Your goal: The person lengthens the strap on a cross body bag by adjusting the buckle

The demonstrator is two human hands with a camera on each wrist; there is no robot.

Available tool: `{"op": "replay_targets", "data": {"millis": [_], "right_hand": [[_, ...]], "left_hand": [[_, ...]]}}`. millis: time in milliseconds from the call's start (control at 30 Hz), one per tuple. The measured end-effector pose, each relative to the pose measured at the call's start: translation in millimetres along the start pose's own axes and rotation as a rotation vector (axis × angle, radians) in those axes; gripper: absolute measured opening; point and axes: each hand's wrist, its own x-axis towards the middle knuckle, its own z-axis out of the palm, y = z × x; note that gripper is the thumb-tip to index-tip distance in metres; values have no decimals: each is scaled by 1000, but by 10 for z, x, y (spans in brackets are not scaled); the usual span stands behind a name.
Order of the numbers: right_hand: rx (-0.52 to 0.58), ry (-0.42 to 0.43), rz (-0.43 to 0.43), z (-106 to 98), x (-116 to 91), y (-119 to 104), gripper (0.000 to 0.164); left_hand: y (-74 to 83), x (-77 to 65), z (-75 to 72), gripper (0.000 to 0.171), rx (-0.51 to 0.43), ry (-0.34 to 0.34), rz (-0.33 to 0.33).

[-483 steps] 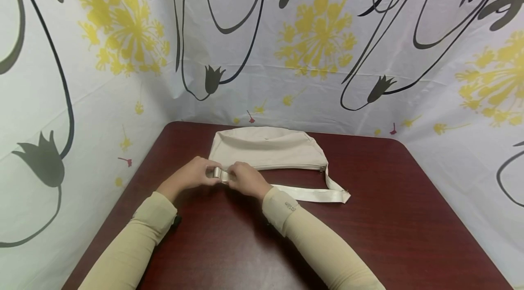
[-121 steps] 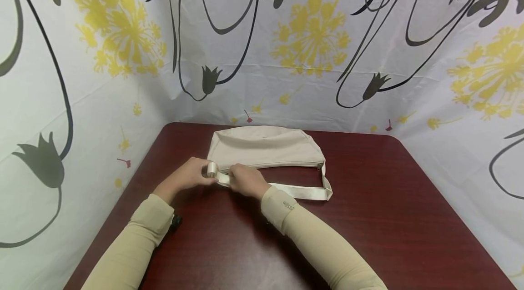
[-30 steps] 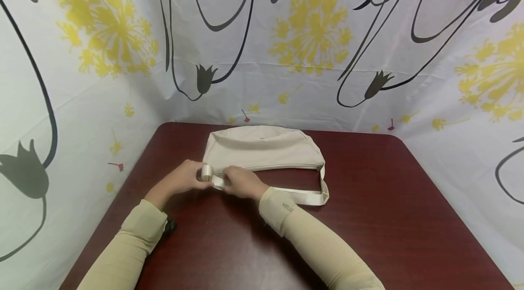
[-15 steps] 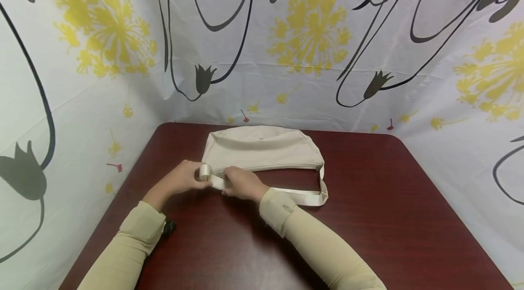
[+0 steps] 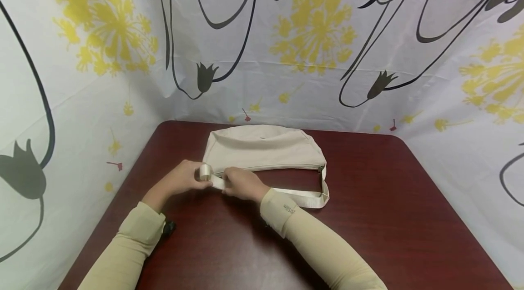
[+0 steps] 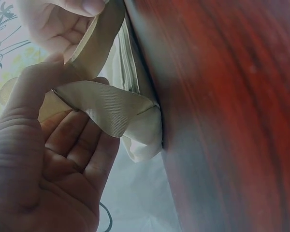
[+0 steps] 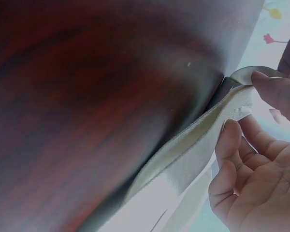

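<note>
Left side: the left hand [image 5: 184, 178] is near the table's left edge, thumb and fingers grasping the strap [image 5: 307, 200], which bulges up in a short loop at the fingertips. The left wrist view shows a dark narrow line where bands of strap cross at the thumb; cannot tell whether it is a fastener.

Centre: the cream bag [image 5: 262, 149] lies along the far edge of the table [image 5: 389, 235], closer to the far-left corner than the far-right, its zip [image 5: 286, 166] toward the near edge. The right hand [image 5: 243, 183], just beside the left, also grasps the strap, between thumb and fingers.

Right side: the strap runs on from under the right hand, parallel to the far edge, then bends back to the bag's right end. The right wrist view shows two layers.

Handling, my judgement: best to anchor with the left pinch and ease slack along in short pulls with the right. Bands should lie flat, edges aligned, since a twist would likely bunch. Gentle tension only; a hard tug could drag the bag.
</note>
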Motion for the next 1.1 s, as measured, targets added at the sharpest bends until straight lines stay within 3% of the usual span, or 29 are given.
{"op": "replay_targets", "data": {"millis": [667, 1100], "right_hand": [[-32, 20, -7, -59, -67, -44, 24], [-84, 22, 47, -7, -78, -8, 16]], "left_hand": [[43, -6, -2, 22, -16, -4, -1], [30, -12, 20, 24, -30, 6, 1]]}}
